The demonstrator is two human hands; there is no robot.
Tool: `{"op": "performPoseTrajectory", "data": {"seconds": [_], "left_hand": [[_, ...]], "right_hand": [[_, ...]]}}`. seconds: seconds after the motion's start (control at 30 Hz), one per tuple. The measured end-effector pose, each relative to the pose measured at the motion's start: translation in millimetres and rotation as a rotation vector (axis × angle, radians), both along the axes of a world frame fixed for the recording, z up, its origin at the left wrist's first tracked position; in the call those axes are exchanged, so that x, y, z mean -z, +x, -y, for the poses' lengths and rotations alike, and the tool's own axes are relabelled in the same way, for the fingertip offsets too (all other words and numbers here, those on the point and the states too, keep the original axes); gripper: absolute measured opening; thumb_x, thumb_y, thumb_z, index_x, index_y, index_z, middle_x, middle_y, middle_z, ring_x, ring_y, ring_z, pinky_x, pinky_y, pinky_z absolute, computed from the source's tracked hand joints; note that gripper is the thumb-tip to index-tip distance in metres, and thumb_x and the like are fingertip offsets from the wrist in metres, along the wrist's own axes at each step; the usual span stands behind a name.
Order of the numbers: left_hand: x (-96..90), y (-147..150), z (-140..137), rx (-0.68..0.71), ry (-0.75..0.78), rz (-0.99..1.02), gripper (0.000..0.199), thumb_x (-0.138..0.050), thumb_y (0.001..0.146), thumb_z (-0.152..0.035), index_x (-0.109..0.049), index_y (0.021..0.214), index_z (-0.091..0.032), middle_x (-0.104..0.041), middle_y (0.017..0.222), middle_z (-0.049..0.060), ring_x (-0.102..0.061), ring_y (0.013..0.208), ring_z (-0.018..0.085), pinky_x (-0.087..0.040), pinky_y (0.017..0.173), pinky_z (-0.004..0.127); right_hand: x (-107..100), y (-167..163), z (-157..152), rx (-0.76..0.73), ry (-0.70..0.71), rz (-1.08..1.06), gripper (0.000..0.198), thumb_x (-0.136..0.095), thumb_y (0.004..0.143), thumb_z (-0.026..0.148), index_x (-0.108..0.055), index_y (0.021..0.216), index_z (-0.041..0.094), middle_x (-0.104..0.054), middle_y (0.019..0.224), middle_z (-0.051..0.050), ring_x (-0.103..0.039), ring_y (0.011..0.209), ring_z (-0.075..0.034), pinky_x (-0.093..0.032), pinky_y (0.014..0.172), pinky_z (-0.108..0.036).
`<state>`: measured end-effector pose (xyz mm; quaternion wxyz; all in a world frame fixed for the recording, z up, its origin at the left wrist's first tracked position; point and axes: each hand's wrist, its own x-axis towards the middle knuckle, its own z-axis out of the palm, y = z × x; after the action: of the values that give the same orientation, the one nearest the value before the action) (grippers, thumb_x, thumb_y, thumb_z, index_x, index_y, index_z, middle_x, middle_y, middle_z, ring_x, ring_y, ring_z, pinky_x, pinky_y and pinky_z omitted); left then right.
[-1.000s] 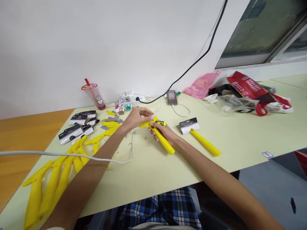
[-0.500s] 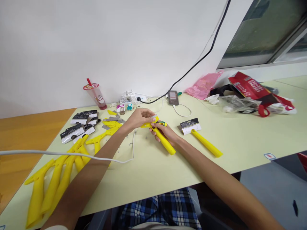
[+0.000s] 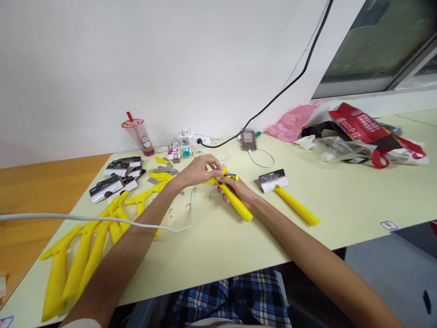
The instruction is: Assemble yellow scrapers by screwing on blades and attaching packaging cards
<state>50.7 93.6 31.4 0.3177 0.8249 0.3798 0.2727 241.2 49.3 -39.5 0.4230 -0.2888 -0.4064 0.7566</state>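
My right hand (image 3: 241, 191) is closed around a yellow plastic scraper (image 3: 236, 203), its handle slanting toward me. A green and yellow tool handle (image 3: 233, 177), seemingly a screwdriver's, sticks out from the same grip. At the scraper's head, the fingers of my left hand (image 3: 201, 170) are pinched together; anything small between them is hidden. Several small screws (image 3: 171, 213) lie scattered below my left wrist. Farther left are flat grey blades (image 3: 163, 171) and several yellow handles (image 3: 82, 255), partly covered by my left forearm.
Right of my hands lies another yellow scraper (image 3: 297, 206) with a card sleeve (image 3: 273, 180) over its head. Black and white cards (image 3: 105, 187) are piled at left. A grey cable (image 3: 143, 225) crosses my left forearm. Behind stand a cup (image 3: 141, 136), power strip (image 3: 200, 138) and device (image 3: 249, 139).
The camera view has shifted slightly, so everything sits a little farther right. My left fingers have shifted slightly at the scraper's head; my right hand keeps its grip.
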Motion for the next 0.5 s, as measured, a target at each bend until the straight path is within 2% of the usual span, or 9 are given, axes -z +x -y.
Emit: {"op": "performPoseTrajectory", "data": {"seconds": [0.2,0.37,0.5], "left_hand": [[-3.2,-3.8,0.3,0.069,-0.006,-0.033,0.027,-0.077,0.092,-0.047,-0.078,0.092,-0.021,-0.077,0.11,0.01,-0.069,0.101,0.023,-0.052,0.089,0.035],[0.1,-4.4,-1.0,0.036,-0.025,-0.009,0.033,-0.079,0.089,-0.054,-0.08,0.089,-0.02,-0.076,0.108,0.01,-0.069,0.099,0.024,-0.051,0.084,0.034],[1.6,-6.2,-2.4,0.024,-0.007,-0.013,0.032,-0.079,0.09,-0.053,-0.08,0.087,-0.021,-0.076,0.11,0.01,-0.069,0.101,0.024,-0.051,0.086,0.035]], "right_hand": [[0.6,-1.6,2.1,-0.013,0.001,0.024,0.042,-0.093,0.079,0.042,-0.063,0.102,0.022,-0.072,0.082,-0.002,-0.06,0.062,-0.013,-0.049,0.04,-0.02],[0.0,-2.2,1.0,0.007,-0.001,0.015,0.045,-0.094,0.077,0.041,-0.063,0.103,0.022,-0.072,0.081,-0.002,-0.059,0.061,-0.013,-0.05,0.04,-0.02],[2.1,-1.4,-0.7,0.009,-0.007,0.018,0.043,-0.094,0.078,0.04,-0.063,0.102,0.022,-0.072,0.082,-0.002,-0.059,0.061,-0.012,-0.051,0.041,-0.02]]}}
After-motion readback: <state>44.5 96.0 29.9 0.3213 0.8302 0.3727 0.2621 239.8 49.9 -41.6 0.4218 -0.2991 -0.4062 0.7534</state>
